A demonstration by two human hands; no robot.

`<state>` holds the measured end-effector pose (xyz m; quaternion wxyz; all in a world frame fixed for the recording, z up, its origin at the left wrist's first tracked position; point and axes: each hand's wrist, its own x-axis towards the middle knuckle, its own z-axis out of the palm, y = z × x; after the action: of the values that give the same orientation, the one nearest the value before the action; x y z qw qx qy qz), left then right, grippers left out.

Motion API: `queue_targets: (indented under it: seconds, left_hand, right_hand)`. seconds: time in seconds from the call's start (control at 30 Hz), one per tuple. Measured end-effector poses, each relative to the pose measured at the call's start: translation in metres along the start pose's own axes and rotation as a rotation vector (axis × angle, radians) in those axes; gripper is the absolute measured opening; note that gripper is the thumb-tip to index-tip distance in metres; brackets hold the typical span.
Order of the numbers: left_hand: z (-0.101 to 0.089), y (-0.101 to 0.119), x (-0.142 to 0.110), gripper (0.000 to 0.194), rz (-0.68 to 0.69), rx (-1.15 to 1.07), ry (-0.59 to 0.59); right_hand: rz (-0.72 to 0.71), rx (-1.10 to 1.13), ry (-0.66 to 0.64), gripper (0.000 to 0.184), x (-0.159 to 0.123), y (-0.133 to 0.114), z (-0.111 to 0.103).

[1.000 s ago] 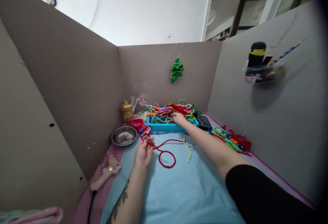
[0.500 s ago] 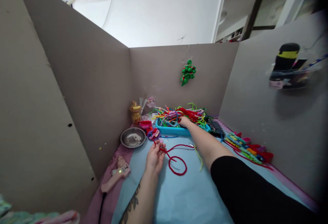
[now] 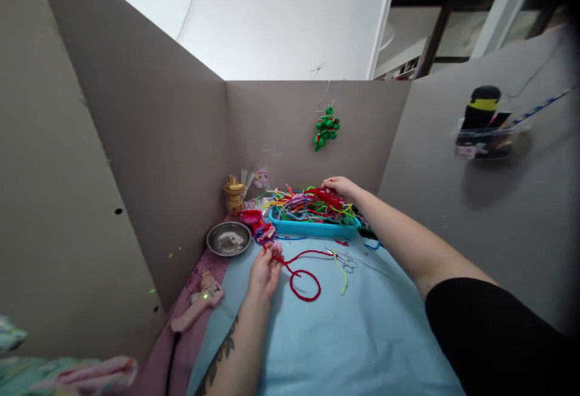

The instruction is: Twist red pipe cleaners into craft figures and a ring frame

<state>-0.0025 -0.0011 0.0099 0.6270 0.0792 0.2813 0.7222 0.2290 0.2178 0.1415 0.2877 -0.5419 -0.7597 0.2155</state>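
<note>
My left hand point(image 3: 266, 270) is closed on a fuzzy red pipe cleaner point(image 3: 312, 253), whose loose end curls into a ring on the table cover. Just beyond its fingertips lies a red and purple pipe-cleaner piece point(image 3: 264, 231). My right hand point(image 3: 339, 187) pinches red pipe cleaners point(image 3: 327, 198) at the top of a tangled multicoloured heap. That heap fills a long blue tray point(image 3: 308, 228). Scissors point(image 3: 348, 263) and a pale green pipe cleaner point(image 3: 341, 275) rest on the blue cover between my arms.
A metal bowl point(image 3: 229, 239) with whitish bits stands left of the tray, near a brown cup point(image 3: 234, 199). Below it lies a pink glue gun point(image 3: 198, 309), its light on. Grey panels point(image 3: 290, 160) enclose the table; a green ornament point(image 3: 326, 129) hangs at the back.
My right hand has risen from the tray's middle to the right part of the heap, onto the red pipe cleaners. The scissors now show fully. My left hand keeps its hold; the view has shifted slightly.
</note>
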Motion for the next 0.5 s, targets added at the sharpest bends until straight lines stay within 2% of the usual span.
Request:
queue_targets:
  seconds: [0.1, 0.2, 0.33, 0.5]
  left_hand:
    - [-0.001, -0.001, 0.002, 0.016, -0.003, -0.002, -0.004]
    - [-0.001, -0.003, 0.002, 0.015, 0.001, -0.003, -0.048]
    - [0.002, -0.009, -0.003, 0.010, -0.025, -0.007, -0.186]
    - [0.014, -0.018, -0.015, 0.010, 0.004, 0.031, -0.305]
  right_hand:
    - [-0.067, 0.409, -0.112, 0.032, -0.021, -0.008, -0.015]
    - [-0.125, 0.585, -0.157, 0.032, -0.058, -0.019, -0.006]
    - [-0.195, 0.633, -0.094, 0.045, -0.123, -0.031, 0.036]
    - [-0.222, 0.673, -0.014, 0.031, -0.190, -0.035, 0.099]
